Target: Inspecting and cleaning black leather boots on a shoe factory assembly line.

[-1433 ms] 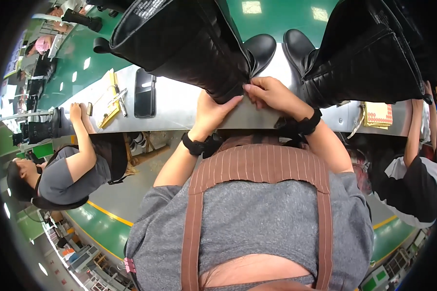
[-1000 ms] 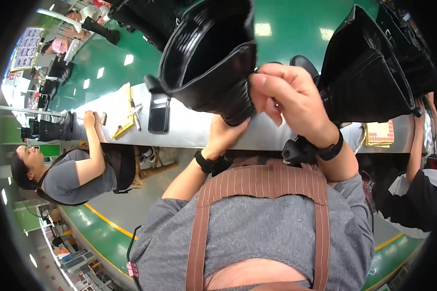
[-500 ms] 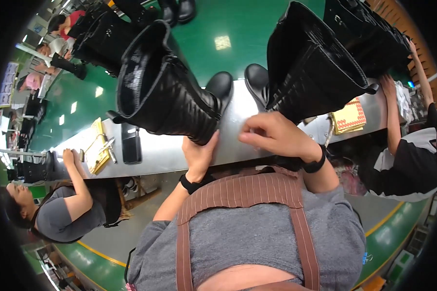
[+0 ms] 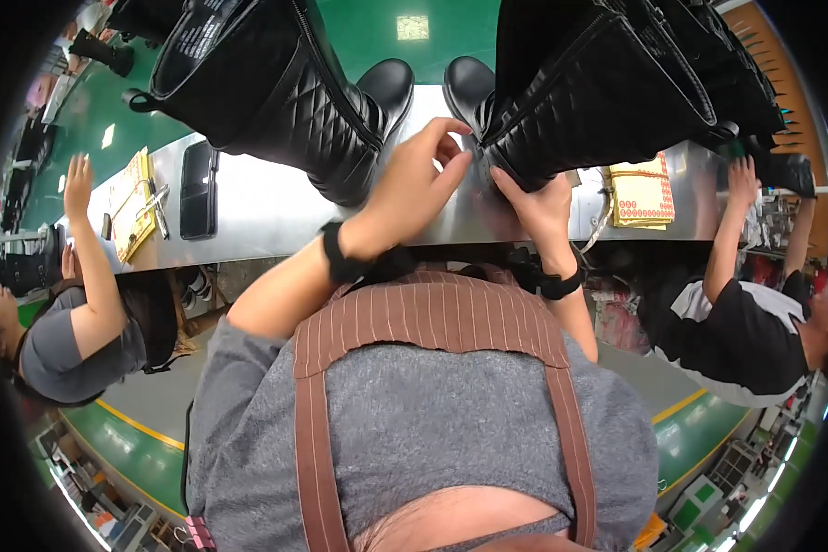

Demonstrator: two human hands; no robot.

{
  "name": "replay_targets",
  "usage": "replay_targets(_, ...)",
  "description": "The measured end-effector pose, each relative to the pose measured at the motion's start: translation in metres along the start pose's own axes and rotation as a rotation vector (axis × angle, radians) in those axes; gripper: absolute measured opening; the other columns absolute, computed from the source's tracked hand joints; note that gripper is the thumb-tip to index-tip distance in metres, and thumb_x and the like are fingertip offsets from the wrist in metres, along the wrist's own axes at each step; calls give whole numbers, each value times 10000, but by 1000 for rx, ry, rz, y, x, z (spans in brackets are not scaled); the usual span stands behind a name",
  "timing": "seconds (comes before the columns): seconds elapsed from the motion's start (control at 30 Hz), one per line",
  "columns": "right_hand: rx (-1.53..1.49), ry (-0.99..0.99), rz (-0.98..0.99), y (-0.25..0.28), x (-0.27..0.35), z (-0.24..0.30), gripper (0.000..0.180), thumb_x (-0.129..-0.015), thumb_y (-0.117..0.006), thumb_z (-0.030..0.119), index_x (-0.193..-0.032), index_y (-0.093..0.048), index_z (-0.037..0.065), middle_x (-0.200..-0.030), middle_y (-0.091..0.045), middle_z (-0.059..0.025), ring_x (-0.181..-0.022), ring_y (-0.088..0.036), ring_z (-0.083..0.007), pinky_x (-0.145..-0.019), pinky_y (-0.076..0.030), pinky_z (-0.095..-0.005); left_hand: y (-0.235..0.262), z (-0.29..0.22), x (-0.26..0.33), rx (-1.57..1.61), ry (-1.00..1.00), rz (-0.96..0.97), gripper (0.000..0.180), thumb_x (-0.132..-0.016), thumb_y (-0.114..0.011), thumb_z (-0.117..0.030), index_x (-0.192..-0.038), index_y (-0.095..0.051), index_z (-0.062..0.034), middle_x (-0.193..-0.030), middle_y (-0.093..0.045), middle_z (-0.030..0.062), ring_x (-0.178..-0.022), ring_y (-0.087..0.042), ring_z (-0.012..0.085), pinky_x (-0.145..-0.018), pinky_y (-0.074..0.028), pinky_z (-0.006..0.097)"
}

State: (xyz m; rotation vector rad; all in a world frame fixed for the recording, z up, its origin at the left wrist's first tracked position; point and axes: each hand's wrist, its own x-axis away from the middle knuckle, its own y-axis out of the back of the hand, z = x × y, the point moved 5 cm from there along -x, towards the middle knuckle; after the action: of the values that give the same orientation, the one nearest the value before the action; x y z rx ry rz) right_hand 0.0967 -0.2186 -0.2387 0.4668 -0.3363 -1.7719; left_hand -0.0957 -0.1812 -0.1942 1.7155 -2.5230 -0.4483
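Note:
Two tall black boots stand upright before me, toes pointing away. The left boot [image 4: 258, 101] has a quilted ankle panel and a pull loop at its top. The right boot [image 4: 589, 101] has a zip running down its shaft toward the ankle. My right hand [image 4: 540, 210] grips the heel of the right boot, its thumb on the near side and its fingers partly hidden behind. My left hand [image 4: 414, 189] reaches across to the inner ankle of that boot, fingers curled loosely, thumb and fingertips apart, with nothing visible between them.
A dark phone [image 4: 198, 189] lies on the metal table edge [image 4: 267, 216], left of the boots. Yellow paper bundles lie left [image 4: 136, 210] and right [image 4: 641, 195]. More black boots [image 4: 741, 83] stand at far right. Co-workers' arms [image 4: 97, 258] reach in from both sides.
My left hand has left the left boot's heel and moved to the right boot's ankle. My right hand has gone from between the boots to the right boot's heel. The view has shifted.

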Motion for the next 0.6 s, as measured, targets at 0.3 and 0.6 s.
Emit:
replay_targets(0.3, -189, 31, 286, 6, -4, -34, 718, -679, -837, 57, -1295, -472, -8, -1158, -614, -102, -1072, -589, -200, -950, -462, -327, -48, 92, -29, 225, 452, 302, 219, -939, -647, -176, -1019, -511, -24, -810, -651, 62, -624, -598, 117, -534, -451, 235)
replay_targets(0.6, -276, -94, 160, -3, -3, -22, 588, -811, -776, 135, -1297, -481, -16, -1222, -610, -121, -1138, -570, -204, -995, -428, -332, -48, 87, -31, 329, 451, 369, 180, -942, -648, -206, -915, -589, -38, -769, -651, 39, -593, -584, 92, -478, -414, 222)
